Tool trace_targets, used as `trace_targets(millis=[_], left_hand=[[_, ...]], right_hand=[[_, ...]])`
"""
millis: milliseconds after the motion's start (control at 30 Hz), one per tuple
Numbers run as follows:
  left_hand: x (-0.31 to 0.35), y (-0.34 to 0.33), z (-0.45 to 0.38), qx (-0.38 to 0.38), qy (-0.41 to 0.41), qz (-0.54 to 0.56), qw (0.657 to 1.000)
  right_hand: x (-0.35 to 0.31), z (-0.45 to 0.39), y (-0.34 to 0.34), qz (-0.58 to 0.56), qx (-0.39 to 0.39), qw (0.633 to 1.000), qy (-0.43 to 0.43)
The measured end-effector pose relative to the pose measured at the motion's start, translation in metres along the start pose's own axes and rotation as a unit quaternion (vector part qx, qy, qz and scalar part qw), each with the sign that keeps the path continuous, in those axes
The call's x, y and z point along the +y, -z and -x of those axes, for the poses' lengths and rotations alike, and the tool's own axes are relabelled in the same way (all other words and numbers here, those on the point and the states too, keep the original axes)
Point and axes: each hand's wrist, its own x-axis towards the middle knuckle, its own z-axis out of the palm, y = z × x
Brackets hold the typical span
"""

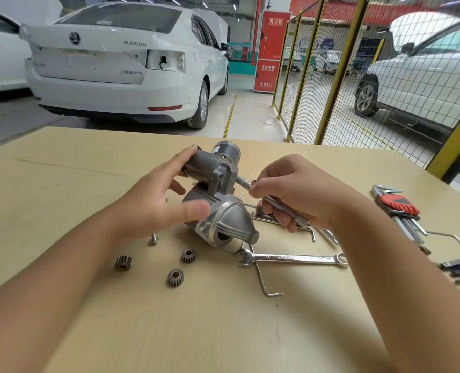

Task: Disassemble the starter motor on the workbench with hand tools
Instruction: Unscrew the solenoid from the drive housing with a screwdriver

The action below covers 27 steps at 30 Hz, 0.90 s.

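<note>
Nearest us, three small rusty gears are lying apart on the workbench (62,305): one at front (175,277), one to the left (123,263), one behind (188,255). Just beyond them a loose bolt (153,239) is standing on its head.

To the right, a combination wrench (293,258) is lying flat, with a bent hex key (263,281) crossing under its open end.

At centre, the starter motor (220,195) is resting on the bench, nose cone toward us, solenoid and motor body rising behind.

We are steadying it with the left hand (153,203): fingertips are touching the dark cylinder at top, thumb is pressing the nose housing, fingers mostly straight.

We are gripping a slim socket driver (277,205) in the right hand (298,195), fingers curled round its shaft; its tip is meeting a stud on the motor's right side, though the exact contact is blurred.

Further right, a red-handled hex key set (397,204) is lying fanned open.

Beyond the bench, a white car (115,63) is standing parked, beside a yellow mesh fence (331,76).
</note>
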Motion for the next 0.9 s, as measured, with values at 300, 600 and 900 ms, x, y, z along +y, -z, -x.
trace_targets(millis=[300, 600, 900], left_hand=[[0.002, -0.004, 0.002, -0.047, 0.006, 0.042, 0.998], [0.001, -0.004, 0.004, -0.061, 0.017, 0.086, 0.994], [-0.006, -0.009, 0.002, -0.040, 0.000, 0.075, 0.996]], right_hand=[[0.005, -0.005, -0.003, -0.077, -0.029, 0.996, -0.042], [0.006, -0.009, -0.003, -0.275, -0.075, 0.949, -0.131], [0.002, -0.005, -0.012, -0.226, -0.063, 0.965, -0.118]])
